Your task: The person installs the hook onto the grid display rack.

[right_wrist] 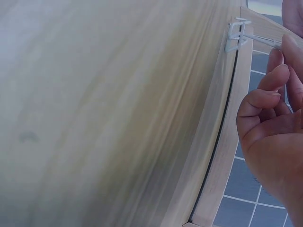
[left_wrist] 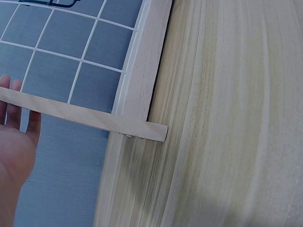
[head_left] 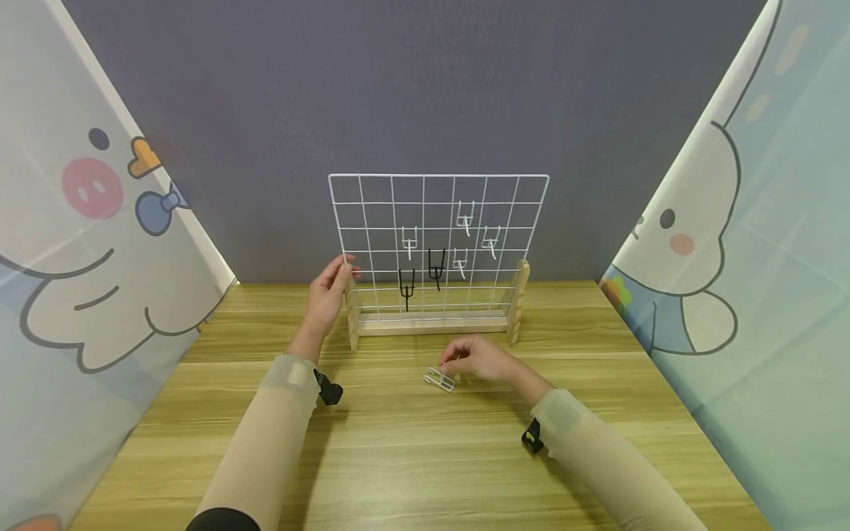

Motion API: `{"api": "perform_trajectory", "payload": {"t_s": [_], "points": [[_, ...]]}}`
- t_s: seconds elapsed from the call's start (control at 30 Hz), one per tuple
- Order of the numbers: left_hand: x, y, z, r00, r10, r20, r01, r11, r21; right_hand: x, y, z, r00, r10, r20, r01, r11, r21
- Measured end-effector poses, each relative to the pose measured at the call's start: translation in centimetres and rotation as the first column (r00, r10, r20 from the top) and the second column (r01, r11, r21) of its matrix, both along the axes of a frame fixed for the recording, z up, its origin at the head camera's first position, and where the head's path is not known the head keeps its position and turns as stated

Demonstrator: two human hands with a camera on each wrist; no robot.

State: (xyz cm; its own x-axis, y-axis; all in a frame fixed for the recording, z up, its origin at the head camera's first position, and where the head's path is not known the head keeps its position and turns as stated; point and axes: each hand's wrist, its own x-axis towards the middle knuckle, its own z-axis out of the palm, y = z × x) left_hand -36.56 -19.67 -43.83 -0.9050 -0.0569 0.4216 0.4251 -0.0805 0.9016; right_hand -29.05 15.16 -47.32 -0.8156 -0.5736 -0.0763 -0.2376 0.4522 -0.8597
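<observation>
My right hand (head_left: 479, 358) pinches the stem of a white wire hook (head_left: 439, 380) between thumb and fingers, low in front of the rack. In the right wrist view the hook's square wire frame (right_wrist: 230, 36) points away from the fingertips. A white wire grid rack (head_left: 438, 175) stands upright in a wooden base (head_left: 432, 325). My left hand (head_left: 324, 299) grips the rack's left wooden post (head_left: 353, 324) near its top, thumb in front and fingertips behind. Several white hooks (head_left: 465, 220) and two black hooks, an upper one (head_left: 435, 272) and a lower one (head_left: 406, 293), hang on the grid.
The rack stands toward the back of a wood-grain table (head_left: 398, 457), before a dark grey wall (head_left: 425, 88). Cartoon-printed sheets flank it, one on the left (head_left: 40, 184) and one on the right (head_left: 783, 243). The right post (head_left: 518, 302) rises beyond my right hand.
</observation>
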Motion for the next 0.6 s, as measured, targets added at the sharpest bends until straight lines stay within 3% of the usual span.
{"api": "perform_trajectory", "payload": {"t_s": [0.6], "points": [[-0.11,0.05,0.04,1.0,-0.008,-0.003,0.008,1.0,0.002,0.14,-0.06,-0.22,0.998,0.049,0.035,-0.049,0.999,0.003]]}}
